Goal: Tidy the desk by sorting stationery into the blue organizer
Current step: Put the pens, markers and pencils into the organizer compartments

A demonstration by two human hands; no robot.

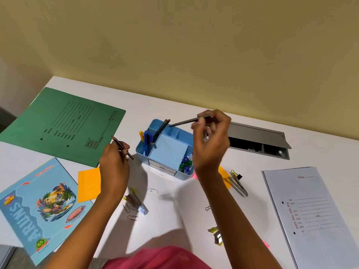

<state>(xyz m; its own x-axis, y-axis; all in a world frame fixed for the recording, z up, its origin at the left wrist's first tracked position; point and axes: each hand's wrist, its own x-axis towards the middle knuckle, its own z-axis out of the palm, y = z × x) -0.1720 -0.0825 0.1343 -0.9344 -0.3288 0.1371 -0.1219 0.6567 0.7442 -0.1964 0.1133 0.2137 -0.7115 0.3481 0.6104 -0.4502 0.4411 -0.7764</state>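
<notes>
Step in hand: loading pencils into blue organizer (140, 153).
Right hand (210, 136) pinches grey pencil (186, 121) near its far end, thumb and fingertips closed round it.
Pencil slim, matt grey; dark tip slants down-left from grip, over rear compartment.
Dark pencils (162, 129) stand there, just beyond tip.
Next move, likely: tilt upright, lower tip in, let go.
Left hand (114, 160) grips second pencil (122, 147), just left of organizer wall.
</notes>
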